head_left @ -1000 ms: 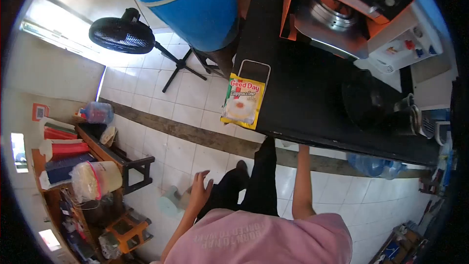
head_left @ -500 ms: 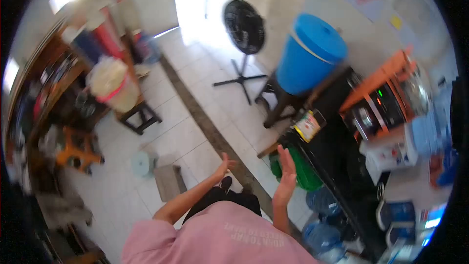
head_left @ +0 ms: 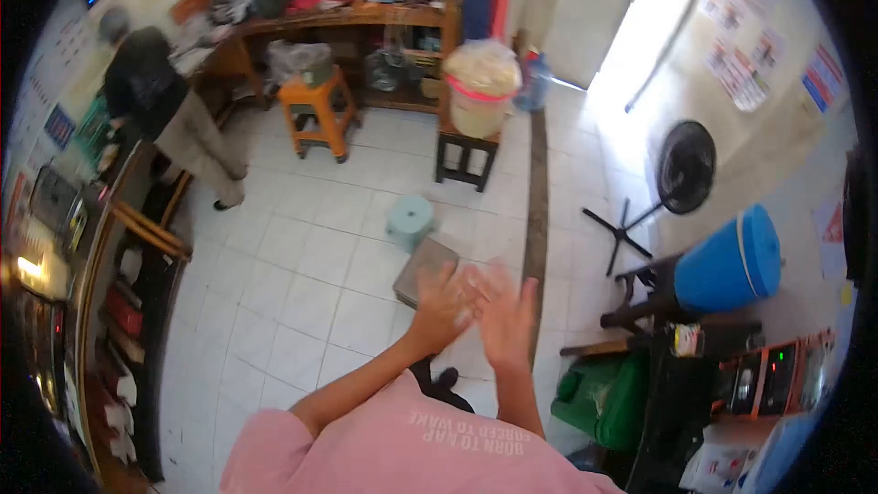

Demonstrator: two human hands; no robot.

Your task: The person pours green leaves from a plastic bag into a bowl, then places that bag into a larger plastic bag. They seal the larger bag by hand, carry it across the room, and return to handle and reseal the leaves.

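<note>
My left hand (head_left: 441,313) is raised in front of my pink shirt (head_left: 402,448), fingers stretched out and somewhat blurred. Close beside it, my right hand (head_left: 508,327) is held up with its thumb apart from the smeared fingers. The fingertips of both hands overlap in this view, and nothing shows in either palm. Beyond them on the tiled floor, a grey-brown box-like stool (head_left: 426,267) stands partly behind my left hand. Near that is a round pale-blue stool (head_left: 410,217).
A person (head_left: 151,82) stands at the left counter. An orange stool (head_left: 315,110) and a pink-rimmed tub (head_left: 479,105) on a dark stool stand further back. To the right are a black fan (head_left: 686,167), a blue barrel (head_left: 722,265) and a green container (head_left: 604,400).
The view has swung left, bringing the person and left counter into sight; the fan and barrel now lie further right. My hands have come from apart to nearly together.
</note>
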